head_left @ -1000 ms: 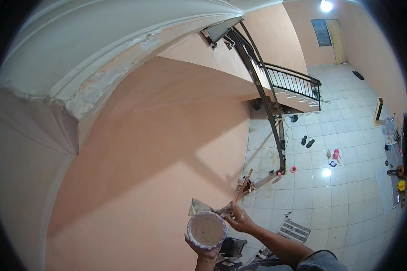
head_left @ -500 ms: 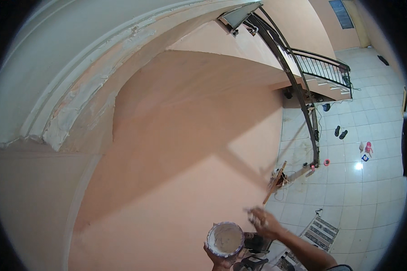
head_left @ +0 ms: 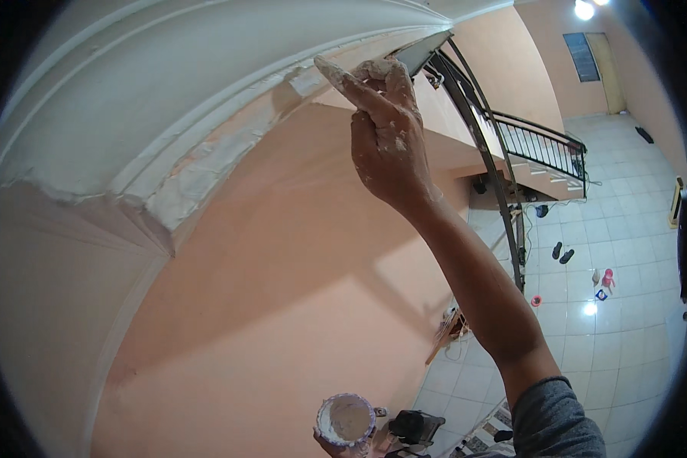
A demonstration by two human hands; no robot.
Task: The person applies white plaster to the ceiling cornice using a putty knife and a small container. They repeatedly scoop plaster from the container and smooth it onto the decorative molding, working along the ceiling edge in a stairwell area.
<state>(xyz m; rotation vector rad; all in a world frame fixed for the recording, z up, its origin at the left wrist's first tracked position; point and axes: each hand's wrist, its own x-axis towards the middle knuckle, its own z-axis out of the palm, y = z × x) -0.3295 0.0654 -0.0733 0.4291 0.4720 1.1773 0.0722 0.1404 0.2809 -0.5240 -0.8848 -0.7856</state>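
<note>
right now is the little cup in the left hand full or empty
Partly full: the cup held upright in the left hand shows pale filler inside, below its rim.

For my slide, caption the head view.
Plaster-smeared right hand raised to white curved cornice; left hand holds plaster cup.

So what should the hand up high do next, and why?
Probably press the raised right hand forward to wipe the white filler on its fingertips into the rough, chipped strip of the white curved ceiling moulding. The fingers are loaded and seem not quite on it. The left hand holds the small white filler cup low.
</note>
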